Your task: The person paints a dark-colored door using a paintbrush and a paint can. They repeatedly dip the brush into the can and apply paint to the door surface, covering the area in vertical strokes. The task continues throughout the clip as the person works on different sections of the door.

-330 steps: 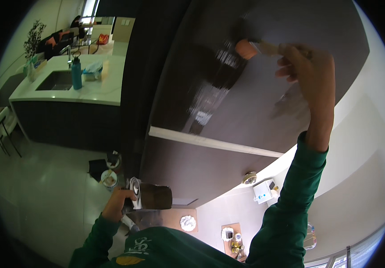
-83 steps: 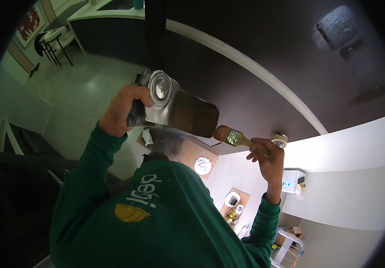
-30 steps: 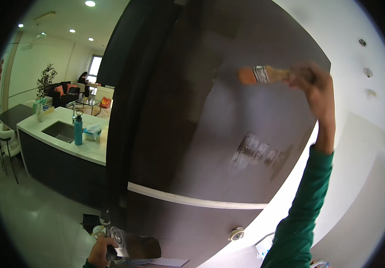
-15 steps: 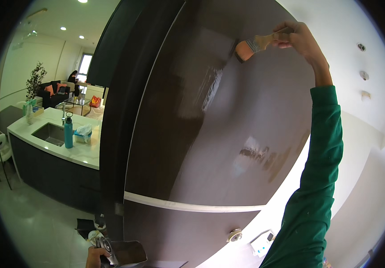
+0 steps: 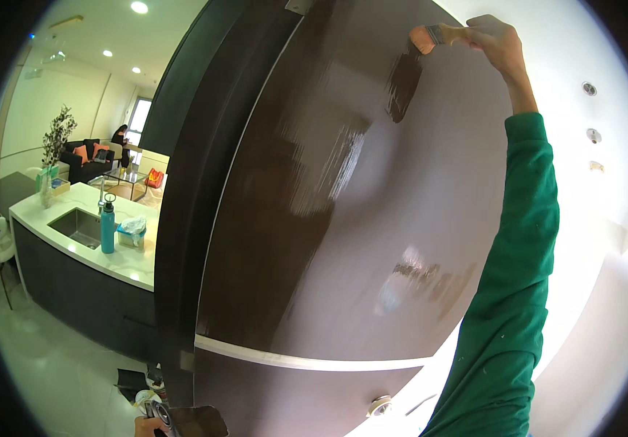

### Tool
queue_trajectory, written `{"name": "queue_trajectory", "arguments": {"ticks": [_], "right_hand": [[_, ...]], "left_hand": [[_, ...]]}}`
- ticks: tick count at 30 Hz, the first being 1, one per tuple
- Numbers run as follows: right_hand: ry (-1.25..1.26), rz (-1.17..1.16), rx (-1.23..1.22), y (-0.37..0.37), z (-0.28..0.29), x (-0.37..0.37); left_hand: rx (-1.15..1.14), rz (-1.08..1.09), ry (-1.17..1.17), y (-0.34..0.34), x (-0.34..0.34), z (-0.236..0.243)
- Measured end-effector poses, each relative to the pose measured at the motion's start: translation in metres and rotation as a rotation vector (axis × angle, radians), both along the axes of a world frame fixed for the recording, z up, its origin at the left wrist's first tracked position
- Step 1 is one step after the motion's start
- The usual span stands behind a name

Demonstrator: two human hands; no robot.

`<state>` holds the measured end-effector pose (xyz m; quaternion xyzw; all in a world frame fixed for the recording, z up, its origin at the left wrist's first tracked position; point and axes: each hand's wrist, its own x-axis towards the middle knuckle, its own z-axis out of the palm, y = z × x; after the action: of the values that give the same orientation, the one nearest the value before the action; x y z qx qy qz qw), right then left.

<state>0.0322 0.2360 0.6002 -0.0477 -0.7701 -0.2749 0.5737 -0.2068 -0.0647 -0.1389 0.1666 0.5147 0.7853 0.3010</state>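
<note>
My right hand (image 5: 499, 45) is raised high at the upper right, fingers closed round the wooden handle of a paintbrush (image 5: 437, 35). Its orange-tinged bristles touch or nearly touch the upper part of a dark brown panel (image 5: 394, 218). Glossy wet streaks and a darker patch (image 5: 404, 86) show on that panel just below the brush. At the bottom edge, my left hand (image 5: 148, 426) grips a silver-rimmed item with a dark brown, flat-looking part (image 5: 199, 422). The picture's edge cuts it off, so its kind is unclear.
A white strip (image 5: 314, 359) crosses under the panel, with a round fitting (image 5: 380, 406) lower down. To the left stands an island counter (image 5: 84, 266) with a sink (image 5: 81, 227), a teal bottle (image 5: 108, 227) and a tissue box (image 5: 132, 231). A person (image 5: 119, 138) is far back.
My right hand and the brush have moved up and to the right, and a dark patch now shows below the bristles. The left hand sits slightly lower in view.
</note>
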Motion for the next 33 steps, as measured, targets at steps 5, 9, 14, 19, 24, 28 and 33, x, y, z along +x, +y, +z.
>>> {"name": "queue_trajectory", "arguments": {"ticks": [5, 9, 14, 19, 24, 28, 33], "right_hand": [[0.155, -0.138, 0.161, 0.005, 0.012, -0.012], [0.26, -0.088, 0.184, 0.016, 0.032, -0.023], [0.396, -0.153, 0.351, 0.026, 0.071, -0.048], [0.467, -0.052, 0.348, 0.034, 0.067, -0.057], [0.522, -0.059, 0.503, 0.049, 0.064, -0.041], [0.518, -0.093, 0.552, 0.053, 0.047, -0.035], [0.446, -0.036, 0.456, 0.044, 0.022, -0.05]], "left_hand": [[-0.053, -0.021, 0.065, 0.006, 0.002, 0.01], [-0.054, -0.024, 0.089, 0.0, 0.002, 0.003], [-0.059, 0.049, -0.041, 0.002, 0.0, -0.02], [-0.198, 0.073, -0.045, 0.001, 0.006, 0.001], [-0.157, 0.115, -0.012, -0.009, 0.009, -0.006], [-0.177, 0.118, -0.047, -0.011, 0.012, -0.009], [-0.216, 0.069, -0.053, -0.016, 0.016, -0.004]]}}
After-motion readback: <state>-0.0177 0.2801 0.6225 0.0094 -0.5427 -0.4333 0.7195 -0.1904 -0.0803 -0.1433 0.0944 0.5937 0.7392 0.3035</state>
